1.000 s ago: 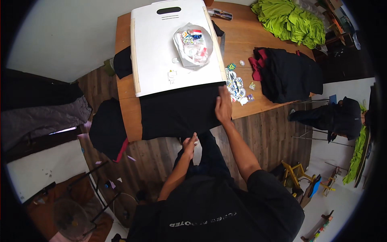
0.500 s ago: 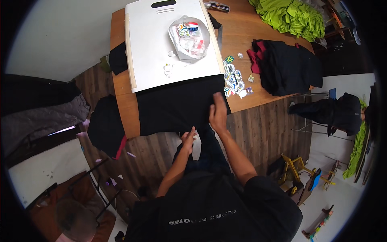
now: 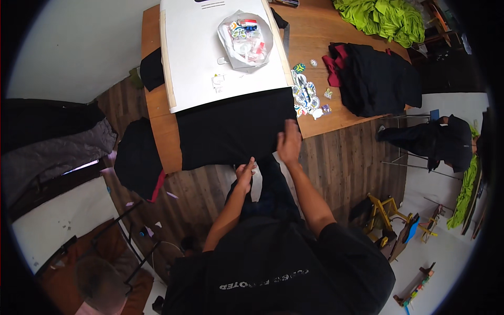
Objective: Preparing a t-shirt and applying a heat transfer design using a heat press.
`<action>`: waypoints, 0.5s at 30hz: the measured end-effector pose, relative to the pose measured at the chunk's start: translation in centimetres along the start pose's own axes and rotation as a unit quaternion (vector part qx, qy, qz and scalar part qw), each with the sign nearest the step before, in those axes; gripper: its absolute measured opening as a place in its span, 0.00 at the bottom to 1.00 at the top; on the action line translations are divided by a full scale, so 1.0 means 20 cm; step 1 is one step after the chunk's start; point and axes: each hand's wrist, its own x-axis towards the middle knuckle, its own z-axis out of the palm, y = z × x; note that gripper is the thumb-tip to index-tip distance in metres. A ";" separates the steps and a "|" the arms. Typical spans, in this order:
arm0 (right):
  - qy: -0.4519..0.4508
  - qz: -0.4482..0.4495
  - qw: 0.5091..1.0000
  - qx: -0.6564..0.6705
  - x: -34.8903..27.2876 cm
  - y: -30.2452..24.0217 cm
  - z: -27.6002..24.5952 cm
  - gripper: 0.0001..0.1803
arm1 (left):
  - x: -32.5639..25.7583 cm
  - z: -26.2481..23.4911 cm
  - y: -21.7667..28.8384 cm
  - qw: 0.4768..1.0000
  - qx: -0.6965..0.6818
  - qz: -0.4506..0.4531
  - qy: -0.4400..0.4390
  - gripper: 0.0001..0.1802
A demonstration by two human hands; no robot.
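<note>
A black cloth [image 3: 231, 128] lies over the near edge of the wooden table, its far part under a white board [image 3: 191, 58]. My right hand [image 3: 289, 143] is at the cloth's right edge, fingers stretched out and slightly blurred. Whether it presses on the cloth I cannot tell. Just below the cloth's near edge, my left hand [image 3: 244, 174] is closed, thumb up, on a pale grey strip [image 3: 256, 185] that hangs beneath it. On the board stands a whitish bag [image 3: 224, 44], its top open, with colourful stickers and clear wrapping inside.
Several cut-out stickers [image 3: 310, 102] lie right of the board. Farther right are a black and dark-red garment pile [image 3: 375, 79] and bunched lime-green cloth [image 3: 380, 21]. A black garment [image 3: 137, 157] hangs off the table's left. Another person [image 3: 100, 283] is at lower left, one more [image 3: 446, 142] at right.
My right hand has shifted a little rightward along the cloth. The left hand keeps its place with the strip. The whole view has tilted slightly, so the table sits higher.
</note>
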 end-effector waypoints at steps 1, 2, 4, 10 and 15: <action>0.077 0.143 0.986 0.046 0.01 0.06 0.02 0.31 | -0.04 0.04 0.03 1.000 0.006 0.002 -0.001 0.25; 0.154 0.280 0.943 0.092 0.03 0.14 0.07 0.31 | -0.07 0.07 0.06 1.000 0.011 0.007 -0.003 0.25; 0.210 0.286 0.932 0.071 0.03 0.14 0.10 0.30 | -0.01 0.03 0.01 1.000 -0.004 0.010 0.001 0.24; 0.026 -0.161 0.979 0.120 -0.11 -0.39 -0.02 0.29 | 0.12 0.00 -0.17 0.998 -0.038 0.052 -0.022 0.23; -0.509 -0.199 0.808 -0.220 -0.34 -0.85 -0.18 0.31 | -0.09 0.23 -0.03 0.710 -0.423 0.454 -0.333 0.36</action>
